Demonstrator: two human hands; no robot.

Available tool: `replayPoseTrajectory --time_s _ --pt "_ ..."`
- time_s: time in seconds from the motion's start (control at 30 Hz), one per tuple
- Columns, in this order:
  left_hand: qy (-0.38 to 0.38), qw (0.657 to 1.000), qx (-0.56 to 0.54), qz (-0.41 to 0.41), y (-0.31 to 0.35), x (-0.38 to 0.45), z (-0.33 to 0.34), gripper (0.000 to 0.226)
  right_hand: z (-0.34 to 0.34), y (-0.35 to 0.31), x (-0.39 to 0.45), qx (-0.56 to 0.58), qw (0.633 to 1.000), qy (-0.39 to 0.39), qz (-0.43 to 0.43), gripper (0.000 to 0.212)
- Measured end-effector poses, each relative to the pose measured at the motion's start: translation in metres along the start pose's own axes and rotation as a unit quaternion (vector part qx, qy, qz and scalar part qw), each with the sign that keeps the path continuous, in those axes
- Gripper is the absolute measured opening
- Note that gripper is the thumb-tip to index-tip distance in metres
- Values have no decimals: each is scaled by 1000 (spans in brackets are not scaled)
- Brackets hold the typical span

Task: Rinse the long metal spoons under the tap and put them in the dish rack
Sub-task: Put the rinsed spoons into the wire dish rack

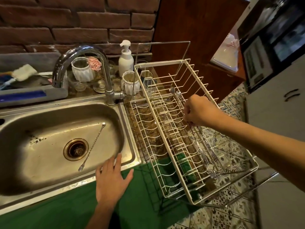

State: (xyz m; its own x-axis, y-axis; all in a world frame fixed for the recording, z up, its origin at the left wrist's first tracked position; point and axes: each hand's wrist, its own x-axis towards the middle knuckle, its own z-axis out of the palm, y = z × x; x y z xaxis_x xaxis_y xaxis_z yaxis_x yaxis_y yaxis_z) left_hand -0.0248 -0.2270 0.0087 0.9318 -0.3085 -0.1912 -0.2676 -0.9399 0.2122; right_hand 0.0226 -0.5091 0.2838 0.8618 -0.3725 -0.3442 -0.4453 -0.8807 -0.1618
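One long twisted metal spoon [92, 147] lies in the steel sink [49, 177], right of the drain, its forked end toward me. My left hand [112, 179] hovers open, fingers spread, over the sink's front right corner and touches nothing. My right hand [199, 111] is over the right half of the white wire dish rack [171, 146], fingers pinched on long metal spoons [175, 93]. Their bowls point to the far end and their handles run down along the rack. The chrome tap [82, 52] arches over the sink; no water is visible.
A white pump bottle [125, 58], white ribbed jars [82, 70] and glasses stand behind the tap. A grey tray with a sponge [24, 72] sits at the far left. The rack juts past the counter edge over a patterned floor. A white cabinet [277, 109] stands right.
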Motion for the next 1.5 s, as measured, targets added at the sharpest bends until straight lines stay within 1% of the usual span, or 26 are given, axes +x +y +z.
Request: replayPoseTrajectory --time_s 0.17,0.5,0.9,1.1,1.23,1.33,1.4,1.5 --pt "2 1000 0 -1 0 -2 -1 86 6 2 0 -11 1000 20 -17 11" --pt "1 1000 1 6 1 -2 -4 84 8 2 0 -29 999 13 -22 7" --pt "4 1000 1 2 2 -3 -5 84 13 8 0 -43 999 17 -19 7" --pt "2 1000 3 1 3 -3 -7 85 15 11 1 -57 998 7 -16 10" --pt "7 1000 3 2 3 -4 -8 84 16 11 0 -69 998 0 -15 8" --pt "7 1000 5 0 3 -4 -9 83 12 8 -1 -83 996 -10 -18 1" --pt "6 1000 4 1 4 -4 -9 82 3 2 -1 -83 996 5 -32 7" --pt "4 1000 -6 1 5 -4 -11 81 -20 -26 -4 -28 992 69 -98 10"
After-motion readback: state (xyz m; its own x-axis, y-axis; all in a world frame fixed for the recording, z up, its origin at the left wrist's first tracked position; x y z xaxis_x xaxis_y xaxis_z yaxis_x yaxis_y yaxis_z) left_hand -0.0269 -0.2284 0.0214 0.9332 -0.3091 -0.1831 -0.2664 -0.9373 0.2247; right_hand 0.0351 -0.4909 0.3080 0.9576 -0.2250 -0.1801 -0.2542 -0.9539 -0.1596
